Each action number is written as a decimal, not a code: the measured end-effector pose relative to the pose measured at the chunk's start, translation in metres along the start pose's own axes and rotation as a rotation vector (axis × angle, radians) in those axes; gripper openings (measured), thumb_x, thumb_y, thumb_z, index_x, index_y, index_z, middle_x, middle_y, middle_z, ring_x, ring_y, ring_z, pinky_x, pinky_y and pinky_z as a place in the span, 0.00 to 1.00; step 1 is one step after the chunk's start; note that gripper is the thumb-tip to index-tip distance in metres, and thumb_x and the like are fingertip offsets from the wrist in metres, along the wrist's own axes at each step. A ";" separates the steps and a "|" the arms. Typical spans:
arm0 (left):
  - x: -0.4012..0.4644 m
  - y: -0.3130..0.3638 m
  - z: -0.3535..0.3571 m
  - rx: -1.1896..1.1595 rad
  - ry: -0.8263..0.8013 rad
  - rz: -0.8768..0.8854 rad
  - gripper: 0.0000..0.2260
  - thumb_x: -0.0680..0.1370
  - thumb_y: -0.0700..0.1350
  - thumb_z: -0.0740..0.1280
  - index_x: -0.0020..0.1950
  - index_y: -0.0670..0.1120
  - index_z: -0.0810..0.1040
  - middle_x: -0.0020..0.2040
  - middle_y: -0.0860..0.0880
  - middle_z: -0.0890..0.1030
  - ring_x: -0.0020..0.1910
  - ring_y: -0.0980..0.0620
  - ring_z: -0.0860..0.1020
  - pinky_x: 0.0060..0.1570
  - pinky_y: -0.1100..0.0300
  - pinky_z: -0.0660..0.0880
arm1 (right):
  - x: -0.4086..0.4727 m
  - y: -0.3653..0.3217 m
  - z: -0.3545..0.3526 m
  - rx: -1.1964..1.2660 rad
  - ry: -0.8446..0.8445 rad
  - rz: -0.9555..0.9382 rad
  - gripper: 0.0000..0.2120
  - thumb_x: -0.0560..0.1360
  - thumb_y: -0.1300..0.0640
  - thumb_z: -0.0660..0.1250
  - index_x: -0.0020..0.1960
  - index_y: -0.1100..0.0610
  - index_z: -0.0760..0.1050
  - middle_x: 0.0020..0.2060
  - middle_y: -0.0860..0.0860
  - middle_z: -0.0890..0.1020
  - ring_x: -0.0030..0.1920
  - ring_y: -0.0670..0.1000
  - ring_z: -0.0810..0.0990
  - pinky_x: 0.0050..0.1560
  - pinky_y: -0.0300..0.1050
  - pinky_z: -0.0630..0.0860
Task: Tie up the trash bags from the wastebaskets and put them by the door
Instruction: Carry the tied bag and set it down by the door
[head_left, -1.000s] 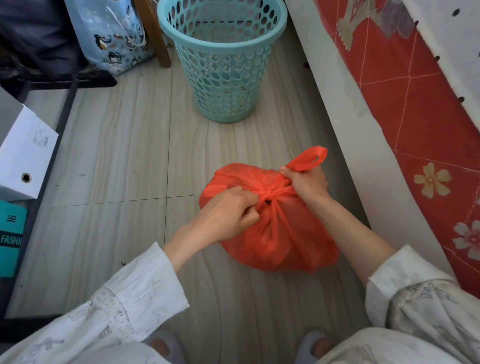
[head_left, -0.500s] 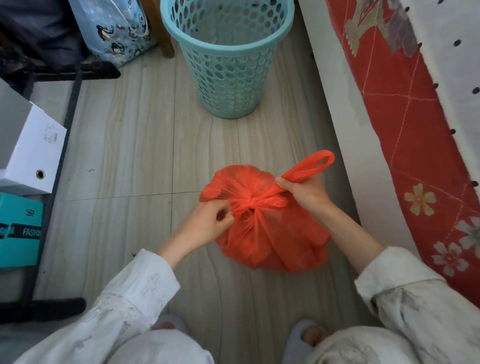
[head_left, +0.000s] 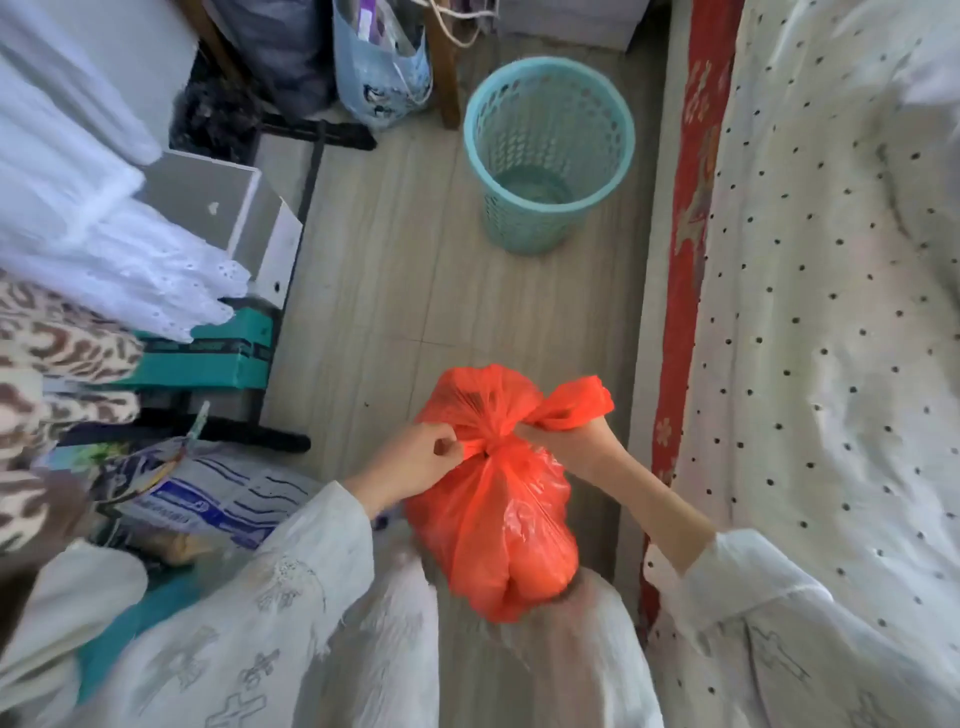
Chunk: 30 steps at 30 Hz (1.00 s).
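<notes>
An orange-red trash bag, full and knotted at the top, hangs in the air in front of my legs. My left hand pinches the left side of the knot. Just to the right of the knot, my right hand grips the bag's right handle loop, which bunches above my fist. A teal perforated wastebasket stands upright on the floor beyond the bag, with no liner in it.
A bed with a dotted white cover and a red patterned side runs along the right. At left are a white box, a teal box, hanging clothes and a printed sack. A blue bag leans behind the basket.
The bag has come up off the floor and now hangs from both hands. The view has risen and pulled back, showing the bed top and the clutter at left.
</notes>
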<state>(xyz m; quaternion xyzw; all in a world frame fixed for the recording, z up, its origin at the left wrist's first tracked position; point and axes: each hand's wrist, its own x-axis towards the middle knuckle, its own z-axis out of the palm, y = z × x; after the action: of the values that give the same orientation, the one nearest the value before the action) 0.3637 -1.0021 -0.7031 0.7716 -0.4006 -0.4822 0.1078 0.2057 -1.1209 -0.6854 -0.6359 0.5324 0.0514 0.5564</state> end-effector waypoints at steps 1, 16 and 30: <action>-0.026 0.008 -0.009 -0.029 0.024 -0.019 0.09 0.76 0.45 0.63 0.36 0.46 0.74 0.32 0.52 0.73 0.38 0.50 0.72 0.38 0.61 0.62 | -0.023 -0.018 -0.003 0.015 -0.011 -0.030 0.13 0.69 0.61 0.72 0.42 0.73 0.78 0.36 0.63 0.80 0.37 0.50 0.73 0.39 0.52 0.73; -0.344 0.060 -0.016 -0.646 0.549 -0.290 0.11 0.77 0.45 0.61 0.36 0.56 0.71 0.32 0.53 0.75 0.32 0.53 0.75 0.46 0.54 0.75 | -0.247 -0.148 -0.006 -0.167 -0.331 -0.290 0.06 0.67 0.66 0.73 0.40 0.68 0.79 0.43 0.69 0.82 0.42 0.53 0.75 0.50 0.63 0.75; -0.652 0.013 0.161 -1.195 1.284 -0.711 0.13 0.78 0.38 0.57 0.38 0.53 0.73 0.34 0.53 0.77 0.26 0.65 0.75 0.32 0.70 0.69 | -0.479 -0.136 0.198 -0.879 -0.911 -0.691 0.10 0.66 0.56 0.74 0.28 0.50 0.76 0.30 0.50 0.80 0.38 0.54 0.81 0.50 0.57 0.79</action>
<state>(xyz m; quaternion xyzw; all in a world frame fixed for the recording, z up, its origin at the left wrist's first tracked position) 0.0842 -0.5040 -0.3489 0.7833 0.3075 -0.0954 0.5318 0.2045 -0.6987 -0.3559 -0.8484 -0.0540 0.3422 0.4002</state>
